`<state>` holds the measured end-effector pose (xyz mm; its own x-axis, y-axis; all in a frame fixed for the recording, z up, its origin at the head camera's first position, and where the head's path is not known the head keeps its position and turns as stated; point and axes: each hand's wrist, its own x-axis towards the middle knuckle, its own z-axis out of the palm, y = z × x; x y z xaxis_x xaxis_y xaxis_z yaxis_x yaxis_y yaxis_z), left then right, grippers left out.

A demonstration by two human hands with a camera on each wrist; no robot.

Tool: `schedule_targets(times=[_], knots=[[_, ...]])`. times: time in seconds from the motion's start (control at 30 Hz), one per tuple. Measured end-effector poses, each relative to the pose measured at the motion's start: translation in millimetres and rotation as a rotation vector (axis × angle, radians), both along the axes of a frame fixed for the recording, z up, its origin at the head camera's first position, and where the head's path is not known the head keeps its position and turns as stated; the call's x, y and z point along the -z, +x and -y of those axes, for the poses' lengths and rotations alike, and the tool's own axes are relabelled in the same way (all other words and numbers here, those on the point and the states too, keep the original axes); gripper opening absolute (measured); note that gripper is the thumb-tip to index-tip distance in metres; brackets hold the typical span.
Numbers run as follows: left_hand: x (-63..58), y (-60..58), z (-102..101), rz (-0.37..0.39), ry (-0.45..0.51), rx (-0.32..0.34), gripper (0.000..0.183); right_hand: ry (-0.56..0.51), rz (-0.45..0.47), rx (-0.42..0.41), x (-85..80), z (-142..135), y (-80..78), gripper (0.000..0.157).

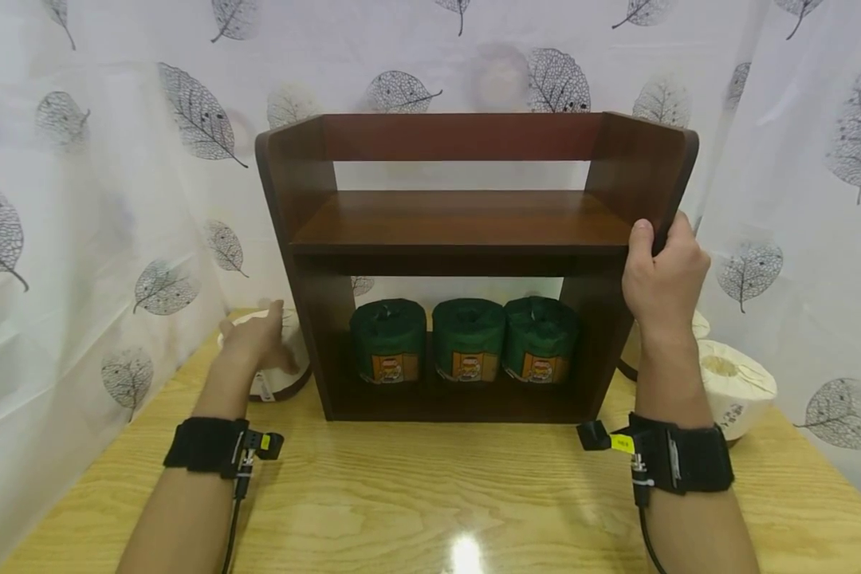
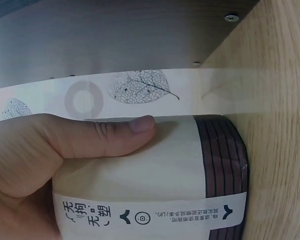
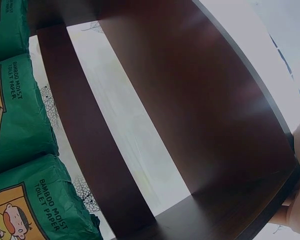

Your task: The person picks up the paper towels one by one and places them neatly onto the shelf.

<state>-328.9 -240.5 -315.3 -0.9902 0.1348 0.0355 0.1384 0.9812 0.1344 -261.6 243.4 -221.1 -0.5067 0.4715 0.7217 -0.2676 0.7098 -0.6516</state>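
A dark brown two-tier wooden shelf point(image 1: 459, 217) stands upright on the table. My right hand point(image 1: 665, 279) grips the front edge of its right side panel, thumb on the inner face. Beyond the shelf's left side, my left hand point(image 1: 253, 344) holds a cream paper-wrapped roll point(image 2: 135, 170) with a dark striped band at its base. In the left wrist view the thumb lies along the wrapper; the other fingers are hidden. Three green-wrapped toilet paper rolls point(image 1: 469, 339) sit in a row on the lower tier, labelled "Bamboo Moist Toilet Paper" in the right wrist view.
More cream-wrapped rolls point(image 1: 735, 383) stand to the right of the shelf, partly hidden by the right forearm. The light wood table point(image 1: 430, 486) extends in front. A white curtain point(image 1: 100, 199) with leaf prints hangs behind and at both sides.
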Motion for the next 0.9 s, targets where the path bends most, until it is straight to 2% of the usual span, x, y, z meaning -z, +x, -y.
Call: schedule_targets(times=[0.27,0.43,0.53,0.77,0.9], knots=[[2.0,-2.8,-2,-0.079,-0.081,0.016,0.115,-0.008,0.010,-0.003,1.5,-1,0.7,0.044],[1.4,-2.8,-5,-0.101,-0.073,0.006,0.113,-0.011,0.018,-0.006,1.5,-2,0.2,0.045],[0.8,-4.2,-4,-0.139,-0.063,-0.006,0.112,-0.008,0.017,-0.005,1.6,-2,-0.3,0.045],[-11.3,-4.9,-6,-0.246,-0.007,-0.066,0.117,-0.001,-0.006,-0.007,2.2,-1,-0.6,0.045],[-20.2,-2.4,-9,-0.390,0.057,-0.108,0.121,0.001,-0.033,-0.013,1.3,-1,-1.4,0.044]])
